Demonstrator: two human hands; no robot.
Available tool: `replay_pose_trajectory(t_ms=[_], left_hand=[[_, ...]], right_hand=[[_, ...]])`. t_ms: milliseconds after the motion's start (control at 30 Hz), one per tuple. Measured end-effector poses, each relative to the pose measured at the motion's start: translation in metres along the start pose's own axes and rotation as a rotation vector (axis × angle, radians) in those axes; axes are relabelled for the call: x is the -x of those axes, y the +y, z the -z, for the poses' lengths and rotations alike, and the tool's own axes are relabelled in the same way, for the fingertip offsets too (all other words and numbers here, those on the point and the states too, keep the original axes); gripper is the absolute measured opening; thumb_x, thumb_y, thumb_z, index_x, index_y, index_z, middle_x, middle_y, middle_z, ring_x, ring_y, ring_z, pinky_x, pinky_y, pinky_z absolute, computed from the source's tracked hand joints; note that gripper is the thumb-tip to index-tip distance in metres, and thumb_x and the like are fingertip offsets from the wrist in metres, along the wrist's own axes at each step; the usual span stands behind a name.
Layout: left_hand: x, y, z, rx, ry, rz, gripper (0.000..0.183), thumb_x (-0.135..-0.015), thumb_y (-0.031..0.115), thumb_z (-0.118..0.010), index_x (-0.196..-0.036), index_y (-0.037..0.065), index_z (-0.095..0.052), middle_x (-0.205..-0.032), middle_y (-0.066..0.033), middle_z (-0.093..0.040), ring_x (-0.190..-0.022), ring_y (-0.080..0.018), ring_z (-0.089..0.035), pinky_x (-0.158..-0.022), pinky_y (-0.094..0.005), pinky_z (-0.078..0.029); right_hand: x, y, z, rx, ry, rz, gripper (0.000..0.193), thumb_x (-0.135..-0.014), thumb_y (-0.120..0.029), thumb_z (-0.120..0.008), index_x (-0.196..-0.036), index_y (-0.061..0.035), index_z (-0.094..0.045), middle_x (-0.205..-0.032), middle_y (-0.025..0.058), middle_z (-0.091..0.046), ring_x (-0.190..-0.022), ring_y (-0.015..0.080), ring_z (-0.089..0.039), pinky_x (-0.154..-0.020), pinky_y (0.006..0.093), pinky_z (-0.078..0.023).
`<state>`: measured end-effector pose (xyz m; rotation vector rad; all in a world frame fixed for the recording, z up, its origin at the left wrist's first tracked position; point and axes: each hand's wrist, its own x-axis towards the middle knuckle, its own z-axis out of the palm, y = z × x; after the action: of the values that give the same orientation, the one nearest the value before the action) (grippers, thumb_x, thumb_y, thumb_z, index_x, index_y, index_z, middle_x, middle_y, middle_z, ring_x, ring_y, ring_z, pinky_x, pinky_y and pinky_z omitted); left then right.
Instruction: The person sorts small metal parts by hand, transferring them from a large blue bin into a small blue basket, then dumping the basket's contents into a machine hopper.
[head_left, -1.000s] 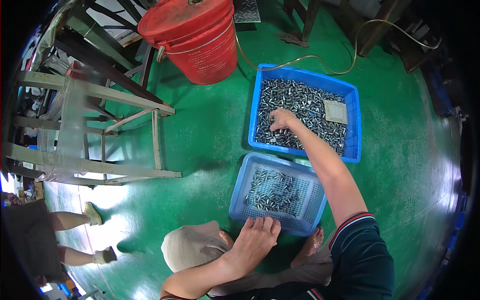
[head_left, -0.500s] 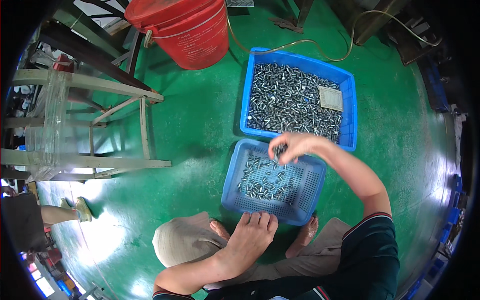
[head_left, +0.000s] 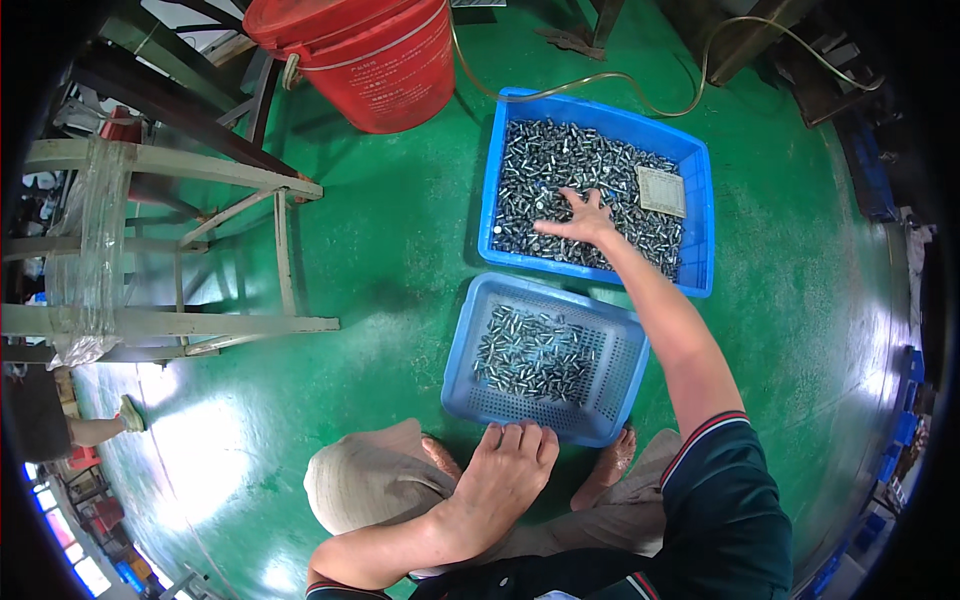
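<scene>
My right hand (head_left: 578, 218) reaches out over the far blue bin (head_left: 700, 215), which is full of small silvery metal parts (head_left: 560, 165). Its fingers are spread and lie on the parts, and nothing is visibly gripped. Closer to me sits a blue perforated basket (head_left: 462, 352) with a thinner layer of the same metal parts (head_left: 535, 352). My left hand (head_left: 505, 470) rests flat on my bent knee (head_left: 365, 485), just at the basket's near edge, and holds nothing.
A pale card (head_left: 662, 190) lies on the parts in the bin. A red bucket (head_left: 370, 50) stands at the back, a wooden frame (head_left: 180, 250) to the left, and a hose (head_left: 620, 80) runs across the green floor. Another person's foot (head_left: 127, 413) shows at far left.
My right hand went from the bin to above the basket, then back out onto the bin's parts. The view shifted downward. My left hand stayed on the knee.
</scene>
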<state>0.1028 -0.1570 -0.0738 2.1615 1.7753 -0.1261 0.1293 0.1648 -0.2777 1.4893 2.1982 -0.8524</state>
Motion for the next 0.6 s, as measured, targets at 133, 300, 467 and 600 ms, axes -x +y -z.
replay_pose_trajectory(t_ms=[133, 300, 467, 600], left_hand=[[0.001, 0.002, 0.007, 0.009, -0.007, -0.015, 0.045, -0.069, 0.029, -0.062, -0.104, 0.003, -0.052, -0.088, -0.0069, -0.050, -0.082, -0.0181, -0.049, -0.076, -0.0303, -0.039], [-0.001, 0.006, 0.005, 0.017, 0.034, -0.008, 0.043, -0.069, 0.028, -0.061, -0.104, 0.003, -0.053, -0.085, -0.0064, -0.051, -0.081, -0.0186, -0.050, -0.076, -0.0307, -0.040], [-0.002, 0.005, 0.009, 0.022, 0.018, -0.023, 0.042, -0.070, 0.027, -0.062, -0.103, 0.003, -0.053, -0.084, -0.0071, -0.051, -0.080, -0.0194, -0.050, -0.074, -0.0311, -0.040], [0.002, 0.006, 0.011, 0.055, -0.002, 0.019, 0.041, -0.070, 0.027, -0.062, -0.102, 0.003, -0.052, -0.084, -0.0076, -0.051, -0.080, -0.0201, -0.051, -0.074, -0.0313, -0.041]], right_hand=[[0.018, -0.012, 0.003, 0.081, -0.136, 0.049, 0.099, -0.045, -0.072, -0.062, -0.129, -0.0309, -0.030, -0.140, 0.0171, -0.008, -0.125, 0.0442, -0.013, -0.096, 0.0561, -0.024], [0.013, -0.006, 0.002, 0.156, -0.206, 0.101, 0.089, -0.050, -0.056, -0.067, -0.126, -0.0199, -0.038, -0.131, 0.0202, -0.027, -0.120, 0.0394, -0.028, -0.096, 0.0483, -0.030], [0.002, 0.002, 0.002, -0.101, -0.255, 0.244, 0.067, -0.054, -0.032, -0.070, -0.114, -0.0087, -0.053, -0.112, 0.0146, -0.053, -0.101, 0.0236, -0.053, -0.085, 0.0301, -0.042], [0.014, 0.006, 0.019, -0.381, -0.503, 0.109, 0.046, -0.058, -0.021, -0.066, -0.101, -0.0090, -0.057, -0.089, 0.0060, -0.055, -0.075, 0.0190, -0.051, -0.066, 0.0346, -0.045]])
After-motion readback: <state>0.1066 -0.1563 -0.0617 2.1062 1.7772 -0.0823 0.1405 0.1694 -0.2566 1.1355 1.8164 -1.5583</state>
